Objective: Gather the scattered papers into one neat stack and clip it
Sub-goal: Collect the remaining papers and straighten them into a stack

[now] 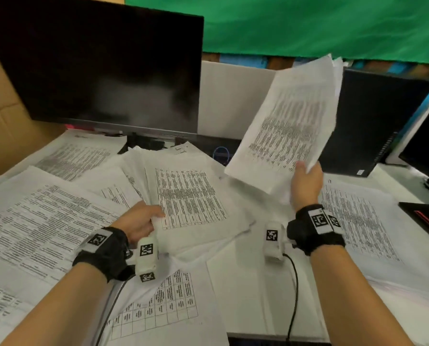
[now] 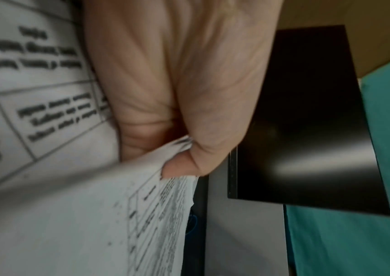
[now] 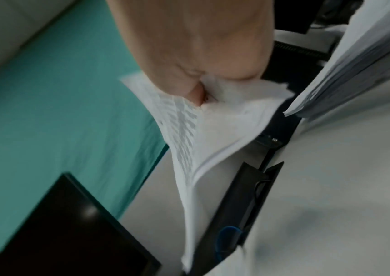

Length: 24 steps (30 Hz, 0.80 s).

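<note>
White printed sheets lie scattered over the desk. My left hand grips the near corner of a thick bundle of papers lying at the desk's middle; in the left wrist view the thumb presses on that bundle's edge. My right hand holds a second sheaf of sheets up in the air, tilted to the right, pinched at its lower edge. The right wrist view shows the sheaf fanning out from the hand. No clip is visible.
A black monitor stands behind the papers on the left, with a cardboard sheet beside it. A black computer case stands at the back right. More loose pages lie at the left, right and front.
</note>
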Available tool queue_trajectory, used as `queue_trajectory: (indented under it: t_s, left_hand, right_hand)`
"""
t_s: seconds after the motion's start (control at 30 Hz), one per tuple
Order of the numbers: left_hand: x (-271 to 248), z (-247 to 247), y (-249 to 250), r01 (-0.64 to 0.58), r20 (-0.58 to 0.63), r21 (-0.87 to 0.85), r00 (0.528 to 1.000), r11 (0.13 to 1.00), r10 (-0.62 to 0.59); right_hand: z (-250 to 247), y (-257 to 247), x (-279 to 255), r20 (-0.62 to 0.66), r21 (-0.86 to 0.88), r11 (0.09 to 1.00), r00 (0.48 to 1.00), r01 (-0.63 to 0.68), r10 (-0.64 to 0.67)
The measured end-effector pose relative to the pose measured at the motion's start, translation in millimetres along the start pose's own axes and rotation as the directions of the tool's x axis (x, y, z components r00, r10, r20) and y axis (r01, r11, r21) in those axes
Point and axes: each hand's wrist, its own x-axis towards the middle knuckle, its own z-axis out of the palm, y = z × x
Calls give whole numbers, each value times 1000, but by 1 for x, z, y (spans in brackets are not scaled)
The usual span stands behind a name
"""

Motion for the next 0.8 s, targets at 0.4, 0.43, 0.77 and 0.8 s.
queue_trajectory:
  t_s: [0.4,0.43,0.77,0.8]
  left_hand:
    - [6,2,-1,-14,34,-139,999,990,19]
    - [8,1,-1,-7,54,-129,998,992,14]
    - [7,14,7,-57,-116,148,990,987,75]
    - [-4,23,14,-93,-91,143,990,985,106]
  right_hand:
    - [51,19,-61,682,-411,902,612,-133,401]
    - [56,22,-64,686,-457,885,599,-86,413]
    - [44,11,-70,794,-408,907,528,99,300]
    - [37,10,-67,771,-357,933,574,34,275]
